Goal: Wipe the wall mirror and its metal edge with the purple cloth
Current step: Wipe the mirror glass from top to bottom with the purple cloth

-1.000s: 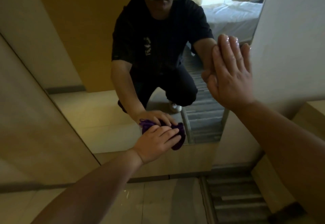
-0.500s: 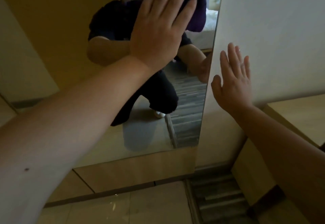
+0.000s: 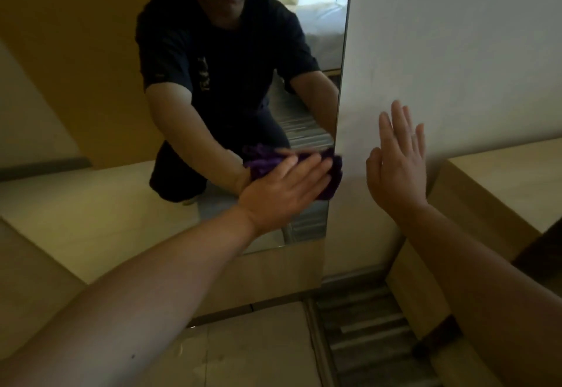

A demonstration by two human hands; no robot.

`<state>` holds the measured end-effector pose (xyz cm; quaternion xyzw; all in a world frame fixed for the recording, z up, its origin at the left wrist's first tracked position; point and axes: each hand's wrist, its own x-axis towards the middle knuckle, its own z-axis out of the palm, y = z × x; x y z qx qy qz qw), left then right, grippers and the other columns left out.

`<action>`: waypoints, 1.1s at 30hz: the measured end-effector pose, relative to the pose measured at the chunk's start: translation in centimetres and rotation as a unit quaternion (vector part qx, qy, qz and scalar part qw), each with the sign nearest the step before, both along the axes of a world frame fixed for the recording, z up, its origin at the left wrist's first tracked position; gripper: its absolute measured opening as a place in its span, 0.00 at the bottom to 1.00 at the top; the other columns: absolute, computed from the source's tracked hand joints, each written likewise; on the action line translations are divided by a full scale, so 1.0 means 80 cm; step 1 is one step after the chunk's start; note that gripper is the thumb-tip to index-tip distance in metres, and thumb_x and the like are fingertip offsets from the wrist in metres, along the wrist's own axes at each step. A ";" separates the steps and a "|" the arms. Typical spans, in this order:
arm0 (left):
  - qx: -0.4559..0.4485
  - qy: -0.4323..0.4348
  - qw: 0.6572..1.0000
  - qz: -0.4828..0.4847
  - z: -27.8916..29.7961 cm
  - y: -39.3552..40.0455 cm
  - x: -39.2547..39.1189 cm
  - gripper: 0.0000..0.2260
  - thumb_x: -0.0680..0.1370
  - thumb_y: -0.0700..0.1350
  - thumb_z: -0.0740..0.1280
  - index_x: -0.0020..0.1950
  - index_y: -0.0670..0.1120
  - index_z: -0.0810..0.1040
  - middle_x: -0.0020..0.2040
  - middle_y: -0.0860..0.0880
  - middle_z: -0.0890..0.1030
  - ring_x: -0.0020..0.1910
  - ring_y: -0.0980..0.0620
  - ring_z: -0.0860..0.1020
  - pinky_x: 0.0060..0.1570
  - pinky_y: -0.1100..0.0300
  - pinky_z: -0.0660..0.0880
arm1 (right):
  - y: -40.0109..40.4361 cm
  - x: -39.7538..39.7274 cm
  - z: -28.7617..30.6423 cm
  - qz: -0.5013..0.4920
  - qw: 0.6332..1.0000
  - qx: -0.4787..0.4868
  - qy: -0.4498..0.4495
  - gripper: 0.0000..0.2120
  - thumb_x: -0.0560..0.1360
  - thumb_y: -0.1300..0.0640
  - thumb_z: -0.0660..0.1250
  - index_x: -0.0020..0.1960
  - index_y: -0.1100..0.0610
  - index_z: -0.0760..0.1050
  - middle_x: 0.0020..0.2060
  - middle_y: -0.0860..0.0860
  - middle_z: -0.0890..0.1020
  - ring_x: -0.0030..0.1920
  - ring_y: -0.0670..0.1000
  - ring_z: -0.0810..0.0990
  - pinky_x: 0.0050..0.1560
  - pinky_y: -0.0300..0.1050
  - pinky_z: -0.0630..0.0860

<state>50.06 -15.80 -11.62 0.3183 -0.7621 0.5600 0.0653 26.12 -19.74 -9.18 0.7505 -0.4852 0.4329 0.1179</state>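
Observation:
The tall wall mirror (image 3: 91, 198) fills the left and middle of the view and reflects a crouching person in dark clothes. Its thin metal edge (image 3: 343, 61) runs down the right side. My left hand (image 3: 282, 192) presses the purple cloth (image 3: 333, 173) flat against the glass at the lower right, right beside that edge. The cloth sticks out past my fingertips and shows again as a reflection. My right hand (image 3: 398, 164) lies flat with fingers spread on the white wall (image 3: 456, 52), a little to the right of the mirror.
A light wooden cabinet (image 3: 498, 179) stands at the right against the wall. Below the mirror is a wooden base panel (image 3: 273, 277), then pale floor tiles (image 3: 243, 353) and a striped grey carpet strip (image 3: 365, 329).
My left hand has swept the cloth from high on the mirror down to its lower right, by the edge. My right hand stays flat on the wall.

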 end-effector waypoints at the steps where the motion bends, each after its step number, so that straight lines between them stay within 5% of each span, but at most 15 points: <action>1: 0.019 -0.026 0.999 0.011 -0.023 0.005 0.007 0.22 0.83 0.43 0.57 0.78 0.42 0.64 0.77 0.41 0.65 0.76 0.41 0.64 0.73 0.45 0.59 | 0.007 0.000 -0.005 -0.002 1.000 0.014 -0.002 0.25 0.82 0.56 0.49 0.78 0.61 0.58 0.79 0.59 0.55 0.80 0.56 0.49 0.79 0.58 0.46; 5: 0.107 -0.028 0.994 0.022 -0.047 0.022 0.017 0.25 0.81 0.43 0.64 0.78 0.43 0.64 0.77 0.42 0.66 0.76 0.42 0.65 0.72 0.47 0.61 | 0.033 0.004 -0.028 0.002 0.998 0.043 0.036 0.26 0.81 0.54 0.47 0.77 0.62 0.61 0.79 0.59 0.56 0.80 0.56 0.49 0.79 0.60 0.48; 8: 0.179 0.019 0.983 -0.017 -0.016 0.049 0.025 0.22 0.78 0.39 0.69 0.72 0.43 0.72 0.70 0.42 0.74 0.66 0.41 0.74 0.59 0.47 0.72 | 0.051 0.016 -0.032 0.018 0.997 0.056 0.045 0.27 0.80 0.53 0.47 0.77 0.61 0.62 0.79 0.58 0.56 0.80 0.56 0.48 0.78 0.59 0.46; 13: 0.147 0.196 0.969 -0.014 0.057 0.123 0.112 0.13 0.84 0.37 0.59 0.66 0.41 0.78 0.64 0.41 0.79 0.55 0.40 0.79 0.48 0.44 0.77 | 0.080 0.069 -0.004 0.073 0.993 0.050 0.077 0.26 0.82 0.52 0.50 0.78 0.59 0.59 0.80 0.56 0.54 0.80 0.53 0.44 0.79 0.56 0.43; 18: 0.117 0.234 0.964 0.046 0.093 0.208 0.230 0.15 0.81 0.33 0.64 0.67 0.39 0.78 0.66 0.40 0.78 0.58 0.38 0.78 0.53 0.43 0.75 | 0.109 0.161 0.008 0.186 0.974 0.011 0.133 0.23 0.81 0.48 0.54 0.72 0.57 0.71 0.74 0.56 0.69 0.76 0.55 0.64 0.78 0.53 0.53; 22: 0.116 0.238 0.962 0.072 0.100 0.250 0.288 0.16 0.80 0.32 0.63 0.67 0.39 0.78 0.66 0.40 0.78 0.59 0.38 0.78 0.52 0.43 0.76 | 0.132 0.225 0.011 0.219 0.965 -0.011 0.142 0.22 0.81 0.47 0.57 0.69 0.57 0.75 0.71 0.56 0.73 0.74 0.56 0.68 0.74 0.60 0.62; 26: 0.072 0.256 0.961 0.068 0.108 0.260 0.317 0.16 0.79 0.31 0.63 0.67 0.39 0.78 0.66 0.40 0.78 0.60 0.39 0.78 0.54 0.45 0.74 | 0.147 0.270 0.020 0.195 0.964 -0.064 0.169 0.23 0.80 0.47 0.59 0.70 0.58 0.73 0.74 0.57 0.68 0.77 0.58 0.61 0.77 0.61 0.57; 30: 0.005 0.278 0.959 0.048 0.116 0.248 0.332 0.14 0.82 0.33 0.63 0.66 0.40 0.78 0.66 0.40 0.78 0.62 0.39 0.77 0.56 0.46 0.74 | 0.148 0.303 0.013 0.129 0.961 -0.074 0.234 0.31 0.80 0.46 0.59 0.78 0.58 0.59 0.80 0.57 0.54 0.80 0.57 0.43 0.78 0.60 0.40; 33: -0.047 0.284 0.957 0.039 0.115 0.223 0.340 0.13 0.84 0.36 0.61 0.67 0.42 0.77 0.69 0.40 0.76 0.67 0.39 0.75 0.61 0.45 0.72 | 0.140 0.323 0.000 0.103 0.960 -0.062 0.254 0.35 0.79 0.46 0.60 0.80 0.59 0.53 0.80 0.58 0.47 0.80 0.56 0.39 0.78 0.61 0.39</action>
